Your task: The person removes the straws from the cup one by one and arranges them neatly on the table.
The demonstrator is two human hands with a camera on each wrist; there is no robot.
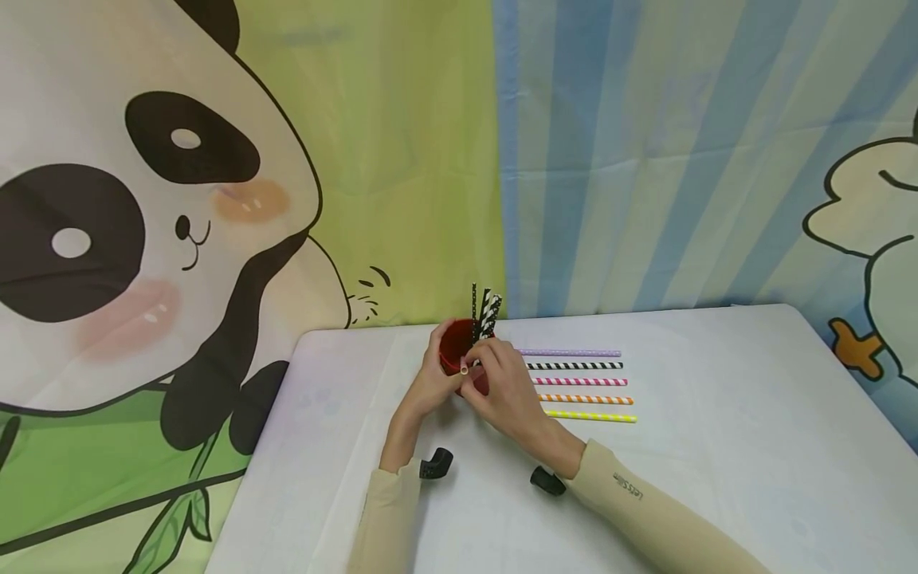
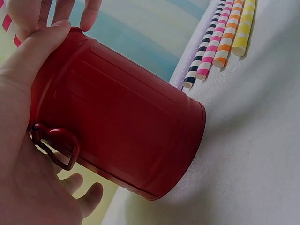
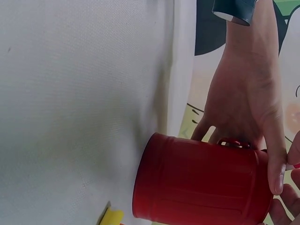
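A small red metal bucket with side handles is tilted in my left hand, whose thumb lies along the rim and fingers reach behind it. Several black-and-white patterned paper straws stick up out of the bucket. At the rim, my right hand pinches a pink-red and white striped paper straw; its open end faces the head camera. Most of that straw is hidden by the hands. In the right wrist view only some right fingertips show, close to the left thumb.
Right of the bucket, paper straws lie in parallel on the white table: purple, black-striped, pink-striped, orange-striped and yellow. A printed curtain hangs behind the table.
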